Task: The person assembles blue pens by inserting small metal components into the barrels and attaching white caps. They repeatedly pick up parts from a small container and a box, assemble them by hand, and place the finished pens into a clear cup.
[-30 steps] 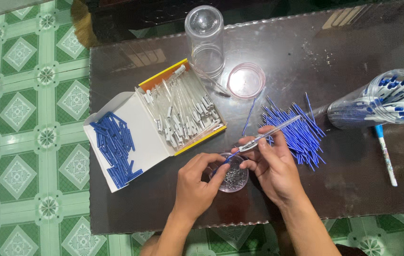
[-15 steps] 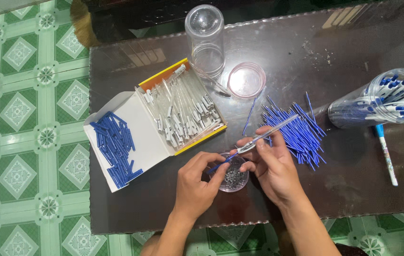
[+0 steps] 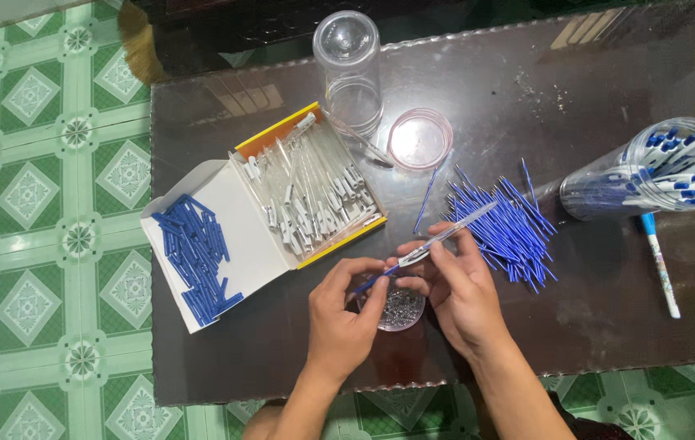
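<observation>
Two hands meet over the middle of the dark table (image 3: 608,326). The right hand (image 3: 461,289) pinches a clear pen tube (image 3: 453,234) between its thumb and fingers, tight around it, and holds it slanted so the open end points down toward the other hand. The left hand (image 3: 347,314) has its fingertips closed on a thin blue refill (image 3: 373,281) at the low end of the tube, lined up with the hole.

Right under the hands sits a small clear cup (image 3: 400,308) full of tiny metal bits, close enough to reach fast. A pile of blue refills (image 3: 502,224) lies just beside the right hand. On the left, an open box (image 3: 241,236) keeps things sorted: blue caps (image 3: 196,253) on its white flap and clear pen parts (image 3: 311,191) in its tray. A tall clear jar (image 3: 349,69) and a round pink lid (image 3: 419,138) stand at the far side. A jar lying on its side (image 3: 649,171) holds finished pens, well apart from the loose parts, and one white pen (image 3: 661,261) lies next to it.
</observation>
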